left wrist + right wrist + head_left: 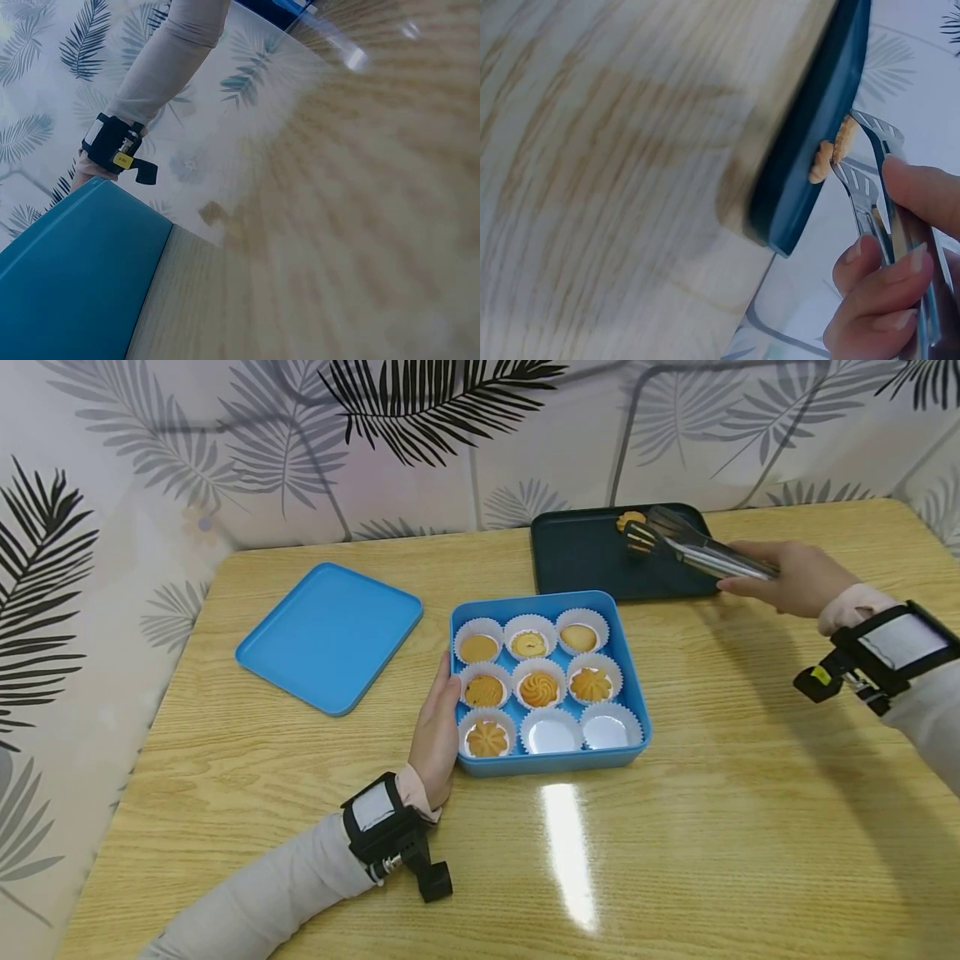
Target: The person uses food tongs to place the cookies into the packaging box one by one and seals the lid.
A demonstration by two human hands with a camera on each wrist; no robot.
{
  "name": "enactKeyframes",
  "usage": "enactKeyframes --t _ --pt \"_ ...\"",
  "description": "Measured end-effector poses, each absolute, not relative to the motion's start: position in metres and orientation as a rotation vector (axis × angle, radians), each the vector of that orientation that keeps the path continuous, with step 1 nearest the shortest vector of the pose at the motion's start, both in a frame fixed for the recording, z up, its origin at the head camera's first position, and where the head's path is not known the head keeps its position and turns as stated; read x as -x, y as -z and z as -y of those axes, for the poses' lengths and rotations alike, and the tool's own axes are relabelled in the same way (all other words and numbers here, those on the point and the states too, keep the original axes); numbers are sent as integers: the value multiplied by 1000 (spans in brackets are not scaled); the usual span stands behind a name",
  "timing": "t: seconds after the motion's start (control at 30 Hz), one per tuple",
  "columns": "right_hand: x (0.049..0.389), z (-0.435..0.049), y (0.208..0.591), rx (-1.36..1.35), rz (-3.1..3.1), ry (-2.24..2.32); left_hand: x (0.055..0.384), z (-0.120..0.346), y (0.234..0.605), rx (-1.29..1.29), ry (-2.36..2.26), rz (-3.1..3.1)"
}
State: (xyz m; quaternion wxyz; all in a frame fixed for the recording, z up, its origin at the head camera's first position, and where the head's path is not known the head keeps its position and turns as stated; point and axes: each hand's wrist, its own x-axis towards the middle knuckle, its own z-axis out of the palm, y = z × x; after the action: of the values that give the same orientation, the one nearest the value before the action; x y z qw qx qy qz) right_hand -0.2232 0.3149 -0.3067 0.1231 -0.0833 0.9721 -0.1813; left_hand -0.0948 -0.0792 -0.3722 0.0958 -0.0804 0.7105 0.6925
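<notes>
My right hand grips metal tongs over the dark tray at the back. In the right wrist view the fingers curl round the handles, and the tongs' slotted tips stand on either side of a cookie. Another cookie lies beside it on the tray. My left hand rests with straight fingers against the left wall of a blue box. Inside the box are rows of white paper cups; several hold cookies, and the two front cups toward the right hold none.
A blue lid lies flat on the wooden table, left of the box. Behind the table's back edge hangs a leaf-patterned cloth.
</notes>
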Motion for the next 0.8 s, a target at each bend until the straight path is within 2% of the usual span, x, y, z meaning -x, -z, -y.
enactKeyframes --t 0.43,0.8 --pt "198 -302 285 308 -2859 621 94 79 373 229 -2055 -2105" --pt "162 -279 273 497 -2905 513 94 78 373 237 -2060 -2105"
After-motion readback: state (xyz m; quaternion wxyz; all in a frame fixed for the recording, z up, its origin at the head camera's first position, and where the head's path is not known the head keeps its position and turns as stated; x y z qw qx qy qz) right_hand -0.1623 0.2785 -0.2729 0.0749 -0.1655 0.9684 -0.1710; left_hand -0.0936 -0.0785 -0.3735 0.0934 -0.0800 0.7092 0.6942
